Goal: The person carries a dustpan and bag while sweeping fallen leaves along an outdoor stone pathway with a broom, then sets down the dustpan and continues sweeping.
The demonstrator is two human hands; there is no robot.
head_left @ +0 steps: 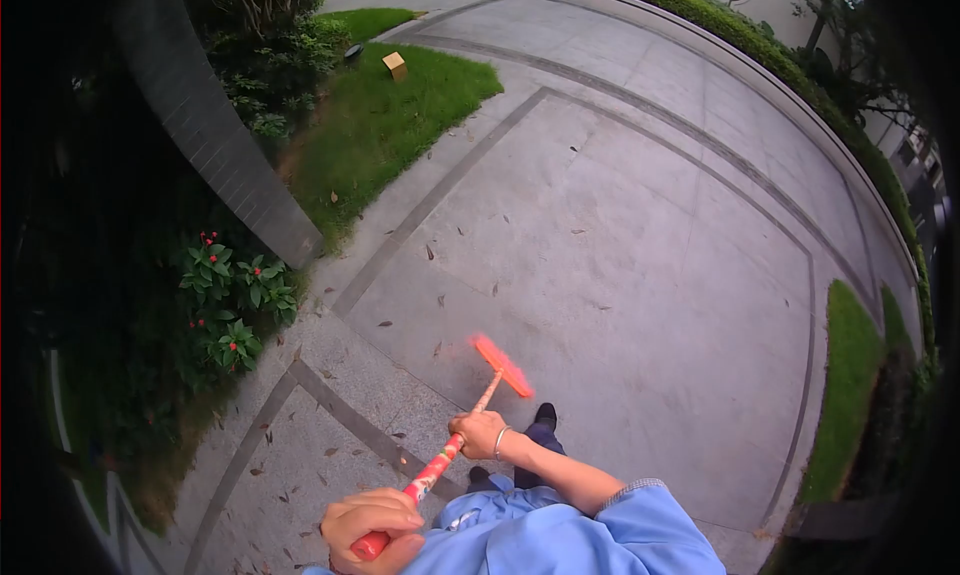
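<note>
A broom point(434, 472) with a red patterned handle slants away from my body, its orange-pink head point(503, 366) low over the grey paving ahead of my feet. Around the top end of the handle my left hand point(372, 523) is closed, with the red tip poking out below the fingers. Farther down the stick my right hand point(479, 434) wraps the handle, a bracelet on that wrist. Whether the bristles touch the ground I cannot tell. Dry leaves point(386, 324) lie scattered on the paving to the left of the broom head.
Left of the paving are a grass patch point(440, 90) with a small tan box point(395, 66), a dark stone wall point(225, 155) and red-flowered plants point(236, 345). A low kerb and hedge point(700, 10) curve along the far side. Another grass strip point(843, 375) borders the right.
</note>
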